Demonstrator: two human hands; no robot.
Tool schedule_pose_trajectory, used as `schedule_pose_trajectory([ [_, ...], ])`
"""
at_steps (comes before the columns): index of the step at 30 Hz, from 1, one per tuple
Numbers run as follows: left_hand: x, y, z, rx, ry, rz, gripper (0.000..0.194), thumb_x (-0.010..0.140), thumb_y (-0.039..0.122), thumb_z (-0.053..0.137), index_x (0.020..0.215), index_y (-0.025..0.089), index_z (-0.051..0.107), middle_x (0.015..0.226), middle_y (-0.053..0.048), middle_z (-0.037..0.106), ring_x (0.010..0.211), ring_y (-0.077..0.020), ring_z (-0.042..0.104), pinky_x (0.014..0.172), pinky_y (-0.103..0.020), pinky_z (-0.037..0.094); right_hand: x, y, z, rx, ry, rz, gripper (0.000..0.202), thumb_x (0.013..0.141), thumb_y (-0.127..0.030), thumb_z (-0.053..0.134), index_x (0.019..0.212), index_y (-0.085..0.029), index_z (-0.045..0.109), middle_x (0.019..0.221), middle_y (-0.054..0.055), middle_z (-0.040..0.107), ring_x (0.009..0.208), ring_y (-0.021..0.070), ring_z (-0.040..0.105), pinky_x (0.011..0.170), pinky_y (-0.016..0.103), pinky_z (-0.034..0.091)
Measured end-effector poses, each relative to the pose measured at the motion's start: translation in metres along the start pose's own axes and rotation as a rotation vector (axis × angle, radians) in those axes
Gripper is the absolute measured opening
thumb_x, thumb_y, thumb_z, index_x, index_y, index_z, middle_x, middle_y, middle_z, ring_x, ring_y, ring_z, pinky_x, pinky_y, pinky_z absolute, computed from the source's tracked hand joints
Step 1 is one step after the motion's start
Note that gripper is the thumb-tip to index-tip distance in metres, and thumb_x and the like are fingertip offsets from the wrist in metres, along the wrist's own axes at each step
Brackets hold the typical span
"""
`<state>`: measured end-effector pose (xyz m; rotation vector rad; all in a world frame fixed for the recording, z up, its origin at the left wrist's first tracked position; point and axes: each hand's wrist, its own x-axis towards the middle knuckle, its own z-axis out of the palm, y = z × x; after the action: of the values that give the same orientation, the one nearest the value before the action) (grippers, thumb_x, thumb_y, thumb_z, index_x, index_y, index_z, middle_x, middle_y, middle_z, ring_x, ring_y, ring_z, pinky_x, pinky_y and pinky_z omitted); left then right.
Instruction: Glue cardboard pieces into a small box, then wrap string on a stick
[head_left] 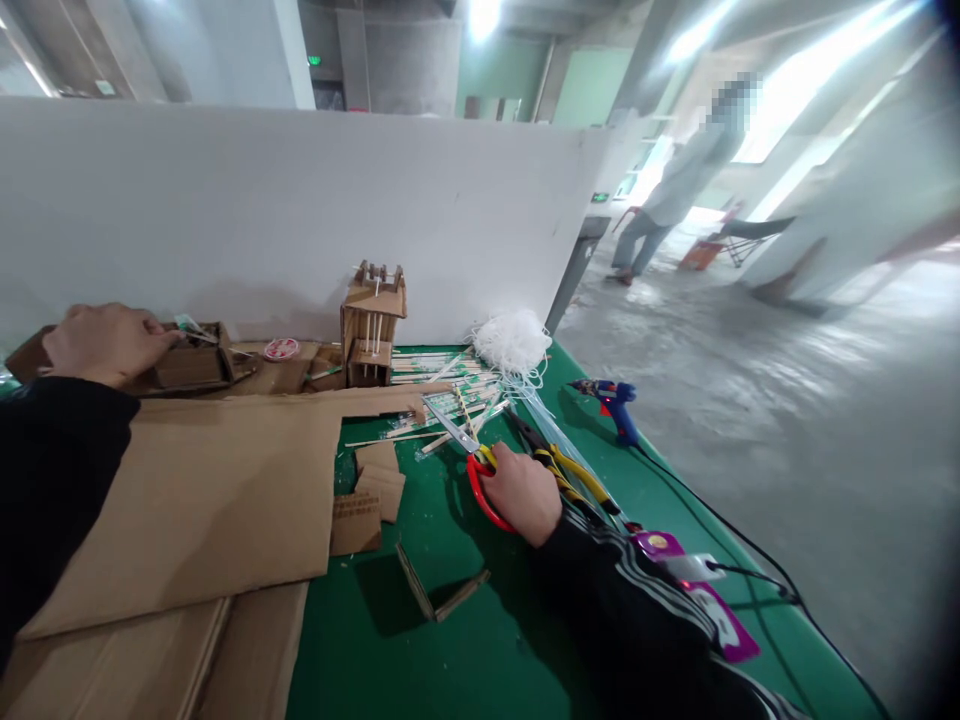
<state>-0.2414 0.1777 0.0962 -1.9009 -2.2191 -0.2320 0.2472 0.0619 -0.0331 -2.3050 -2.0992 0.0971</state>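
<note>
My right hand (523, 492) is closed around the red and yellow handles of a pair of scissors (459, 432), whose blades point up and left over scattered thin sticks. Black and yellow pliers (583, 478) lie just beyond this hand. At the far left, my left hand (112, 345) has its fingers pinched at a small open cardboard box (196, 365). Near those fingertips is a green and white scrap (191, 326); whether it is held cannot be made out. A cardboard stand (373, 325) with white rods through it stands upright near the wall.
Large cardboard sheets (217, 490) cover the table's left. Small cardboard pieces (356, 522) and a folded strip (435, 600) lie on the green tabletop (390, 670). White string (512, 340), a blue glue gun (616, 402) and a purple power strip (724, 620) line the right. A person (675, 190) stands beyond.
</note>
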Motion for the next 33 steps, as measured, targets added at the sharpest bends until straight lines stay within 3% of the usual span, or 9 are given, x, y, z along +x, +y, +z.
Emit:
schedule_pose_trajectory([
  [3,-0.01,0.012,-0.006,0.029,0.033,-0.069,0.065,0.089,0.063,0.041,0.129,0.014,0.056,0.127,-0.008,0.053,0.116,-0.0346,0.041,0.092,-0.06,0.041,0.0,0.0,0.001,0.003,0.005,0.0,0.022,0.09,-0.037,0.045,0.088,-0.019,0.058,0.084,0.012,0.073,0.078,0.0302,0.071,0.06,0.031,0.044],
  [6,-0.017,0.031,-0.008,0.0,0.09,-0.002,0.065,0.093,0.056,0.037,0.137,0.01,0.046,0.132,-0.013,0.05,0.117,-0.0328,0.042,0.097,-0.059,0.038,0.0,0.001,0.0,0.009,0.006,-0.001,0.022,0.09,-0.037,0.046,0.088,-0.019,0.058,0.083,0.012,0.072,0.078,0.0292,0.071,0.06,0.03,0.042],
  [8,-0.028,0.052,-0.007,-0.038,0.103,0.092,0.055,0.094,0.048,0.036,0.132,0.01,0.051,0.128,-0.012,0.055,0.113,-0.0281,0.049,0.1,-0.051,0.039,0.0,0.0,-0.002,0.015,0.005,-0.002,0.021,0.089,-0.037,0.047,0.089,-0.019,0.057,0.083,0.011,0.072,0.078,0.0283,0.071,0.059,0.029,0.041],
  [11,-0.067,0.098,-0.004,-0.142,0.004,0.338,0.041,0.091,0.047,0.045,0.12,0.023,0.061,0.118,-0.001,0.065,0.102,-0.0197,0.059,0.095,-0.031,0.044,-0.003,-0.002,-0.006,0.024,0.004,-0.007,0.02,0.09,-0.038,0.047,0.091,-0.02,0.056,0.084,0.01,0.072,0.079,0.0277,0.071,0.059,0.028,0.039],
  [14,-0.13,0.15,-0.004,-0.41,-0.23,0.788,0.039,0.091,0.047,0.051,0.121,0.024,0.061,0.125,-0.006,0.062,0.11,-0.0249,0.057,0.096,-0.035,0.042,-0.008,-0.005,-0.01,0.037,-0.003,-0.033,0.024,0.091,-0.043,0.048,0.094,-0.021,0.055,0.085,0.01,0.072,0.081,0.0275,0.071,0.059,0.028,0.038],
  [18,-0.202,0.197,-0.003,-0.524,-0.375,1.083,0.047,0.084,0.038,0.063,0.129,0.029,0.054,0.132,-0.007,0.056,0.12,-0.031,0.049,0.101,-0.042,0.037,-0.016,-0.013,-0.01,0.058,-0.019,-0.093,0.026,0.09,-0.046,0.051,0.096,-0.021,0.056,0.088,0.009,0.072,0.083,0.0262,0.071,0.06,0.028,0.038],
  [21,-0.222,0.21,0.005,-0.526,-0.402,1.125,0.049,0.08,0.025,0.063,0.128,0.025,0.053,0.131,-0.009,0.055,0.116,-0.0324,0.05,0.097,-0.045,0.039,-0.02,-0.019,-0.005,0.078,-0.037,-0.137,0.025,0.088,-0.044,0.054,0.096,-0.021,0.056,0.088,0.008,0.073,0.081,0.0249,0.071,0.06,0.028,0.038],
  [28,-0.22,0.21,0.035,-0.627,-0.513,1.104,0.026,0.084,0.015,0.055,0.109,0.023,0.058,0.117,-0.005,0.06,0.104,-0.0236,0.054,0.091,-0.036,0.042,-0.023,-0.021,0.001,0.126,-0.049,-0.214,0.019,0.086,-0.034,0.056,0.098,-0.018,0.058,0.092,0.009,0.072,0.086,0.0246,0.069,0.066,0.027,0.042],
  [33,-0.223,0.21,0.044,-0.712,-0.537,1.088,0.023,0.085,0.011,0.052,0.103,0.023,0.059,0.112,-0.004,0.063,0.1,-0.0209,0.057,0.088,-0.032,0.042,-0.023,-0.012,-0.004,0.184,-0.076,-0.358,0.023,0.085,-0.031,0.061,0.102,-0.015,0.063,0.103,0.01,0.07,0.102,0.0239,0.063,0.086,0.028,0.044],
])
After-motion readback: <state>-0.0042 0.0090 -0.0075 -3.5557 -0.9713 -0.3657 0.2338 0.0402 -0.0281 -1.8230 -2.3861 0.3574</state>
